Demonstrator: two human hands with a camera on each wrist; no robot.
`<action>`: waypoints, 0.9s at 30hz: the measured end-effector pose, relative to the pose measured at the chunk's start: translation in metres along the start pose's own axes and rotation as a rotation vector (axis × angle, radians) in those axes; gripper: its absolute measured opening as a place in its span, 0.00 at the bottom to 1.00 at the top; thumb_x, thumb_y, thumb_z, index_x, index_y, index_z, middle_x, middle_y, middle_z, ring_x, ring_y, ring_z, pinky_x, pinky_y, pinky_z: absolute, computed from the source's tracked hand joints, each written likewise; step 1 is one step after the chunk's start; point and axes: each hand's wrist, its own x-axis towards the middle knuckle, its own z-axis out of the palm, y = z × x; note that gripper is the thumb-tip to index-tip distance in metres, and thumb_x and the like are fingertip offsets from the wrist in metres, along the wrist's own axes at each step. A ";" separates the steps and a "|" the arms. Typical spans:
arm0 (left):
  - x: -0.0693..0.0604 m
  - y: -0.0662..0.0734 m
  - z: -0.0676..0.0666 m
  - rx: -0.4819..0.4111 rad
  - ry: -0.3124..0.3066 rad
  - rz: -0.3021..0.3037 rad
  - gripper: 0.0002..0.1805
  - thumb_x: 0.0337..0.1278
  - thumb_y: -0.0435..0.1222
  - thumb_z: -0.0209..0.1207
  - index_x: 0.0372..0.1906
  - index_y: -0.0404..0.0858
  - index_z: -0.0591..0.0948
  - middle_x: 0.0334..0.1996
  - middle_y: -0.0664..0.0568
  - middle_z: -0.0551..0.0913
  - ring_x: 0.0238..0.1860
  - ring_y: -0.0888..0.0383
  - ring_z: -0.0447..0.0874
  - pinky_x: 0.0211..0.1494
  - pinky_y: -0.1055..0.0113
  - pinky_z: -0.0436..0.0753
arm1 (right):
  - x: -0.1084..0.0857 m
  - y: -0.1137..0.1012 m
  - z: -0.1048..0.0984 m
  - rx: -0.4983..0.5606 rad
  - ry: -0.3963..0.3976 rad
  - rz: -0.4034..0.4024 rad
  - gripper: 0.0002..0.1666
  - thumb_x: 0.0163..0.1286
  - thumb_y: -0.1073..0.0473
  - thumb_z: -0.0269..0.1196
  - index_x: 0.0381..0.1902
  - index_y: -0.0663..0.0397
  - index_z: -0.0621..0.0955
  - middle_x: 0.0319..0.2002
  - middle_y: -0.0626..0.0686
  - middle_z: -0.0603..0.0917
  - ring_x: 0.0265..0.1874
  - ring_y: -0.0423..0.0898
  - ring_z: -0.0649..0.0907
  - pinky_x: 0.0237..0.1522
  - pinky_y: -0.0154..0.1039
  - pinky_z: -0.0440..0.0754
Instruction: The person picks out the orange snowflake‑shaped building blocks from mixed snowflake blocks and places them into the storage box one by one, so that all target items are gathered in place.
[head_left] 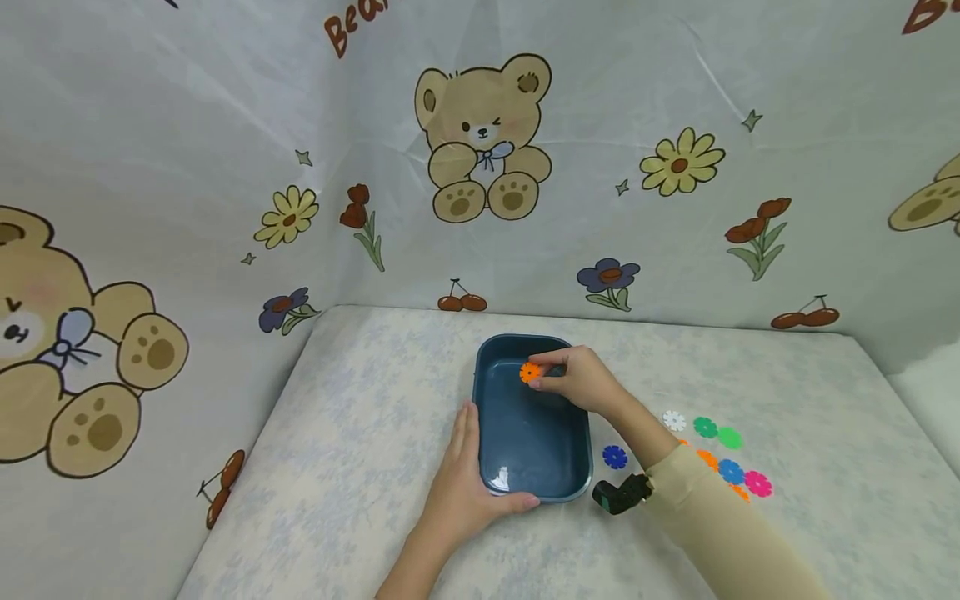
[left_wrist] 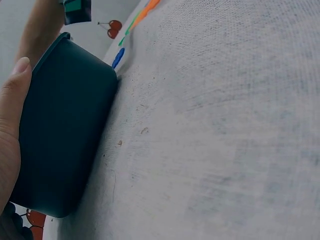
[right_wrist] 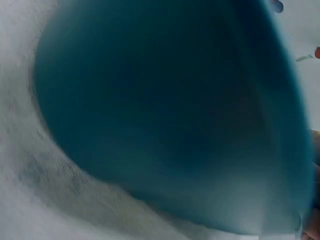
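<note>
Tray (head_left: pixel 532 446): plastic in appearance, smooth; inner base glossy, bright highlight at near end; outer wall matt. Orange disc (head_left: pixel 525 374), blue disc (head_left: pixel 615 457): smooth, plastic-like. Counter (head_left: pixel 360 467): matt, woven cloth-like surface. Backdrop (head_left: pixel 600 92): printed sheet, creased, faint sheen. Sleeve (head_left: pixel 720 521): matt cloth.

- Head view: bright, even light; white glare inside the blue tray (head_left: pixel 534 450), near-left corner;
- Left wrist view: dim, greyish; soft shadow along the tray's base;
- Right wrist view: dim; tray out of focus (close to the lens); tabletop (right_wrist: pixel 25 165) shaded beside it.
</note>
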 end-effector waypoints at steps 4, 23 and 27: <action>0.000 0.001 0.000 -0.007 -0.005 0.001 0.77 0.29 0.70 0.72 0.80 0.54 0.35 0.82 0.54 0.36 0.81 0.49 0.43 0.73 0.38 0.64 | 0.003 -0.005 0.009 -0.037 -0.010 -0.010 0.24 0.62 0.52 0.72 0.55 0.52 0.85 0.37 0.48 0.88 0.29 0.44 0.76 0.29 0.34 0.77; 0.000 -0.001 -0.001 -0.022 -0.020 0.017 0.77 0.30 0.69 0.72 0.80 0.54 0.34 0.82 0.53 0.35 0.81 0.50 0.40 0.75 0.40 0.62 | 0.011 -0.010 0.033 -0.328 0.003 -0.037 0.19 0.64 0.50 0.70 0.50 0.51 0.87 0.36 0.48 0.89 0.27 0.37 0.82 0.32 0.35 0.83; 0.000 -0.002 -0.001 -0.028 -0.016 0.023 0.77 0.30 0.69 0.73 0.80 0.54 0.34 0.82 0.53 0.36 0.81 0.50 0.40 0.75 0.40 0.62 | 0.015 -0.011 0.036 -0.396 0.009 -0.042 0.17 0.64 0.48 0.70 0.47 0.51 0.88 0.34 0.47 0.89 0.25 0.37 0.81 0.31 0.36 0.83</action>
